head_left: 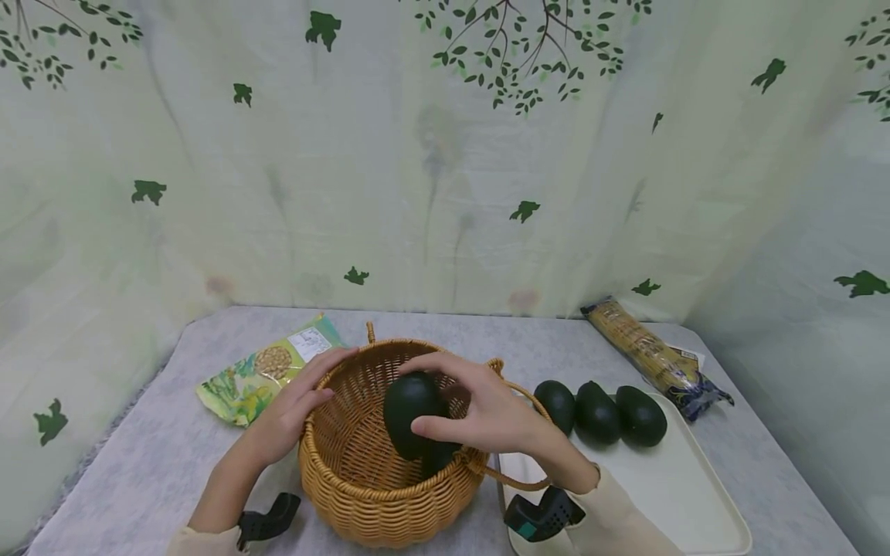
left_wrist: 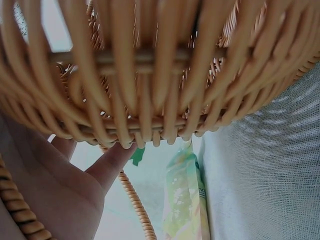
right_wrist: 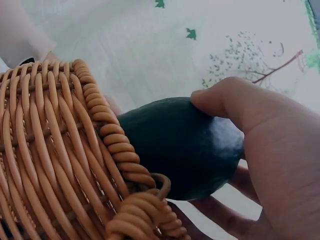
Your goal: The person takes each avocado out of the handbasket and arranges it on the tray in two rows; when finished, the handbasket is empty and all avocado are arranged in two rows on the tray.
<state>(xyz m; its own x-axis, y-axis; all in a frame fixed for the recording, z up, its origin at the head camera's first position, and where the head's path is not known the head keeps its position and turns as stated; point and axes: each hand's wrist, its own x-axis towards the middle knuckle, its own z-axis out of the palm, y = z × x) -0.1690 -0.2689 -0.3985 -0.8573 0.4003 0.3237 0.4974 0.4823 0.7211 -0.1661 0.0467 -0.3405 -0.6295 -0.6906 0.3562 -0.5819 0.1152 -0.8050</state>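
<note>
My right hand [head_left: 487, 405] grips a dark green avocado [head_left: 412, 413] over the right side of a wicker basket [head_left: 389, 517]. In the right wrist view, the thumb lies along one side of the avocado [right_wrist: 185, 150] and the fingers lie behind it, close to the braided rim. Beneath it in the basket, part of another dark avocado [head_left: 439, 459] shows. My left hand [head_left: 292, 409] rests on the basket's left rim, fingers extended and thumb over the edge. From the left wrist view, its palm [left_wrist: 55, 185] is beside the woven wall [left_wrist: 150, 90].
Three avocados [head_left: 596, 415] lie along the far edge of a white tray [head_left: 667, 494] at the right. Behind them lies a long pasta pack [head_left: 647, 351]. A green and yellow bag [head_left: 271, 371] lies left of the basket. A leaf-print curtain [head_left: 431, 193] surrounds the table.
</note>
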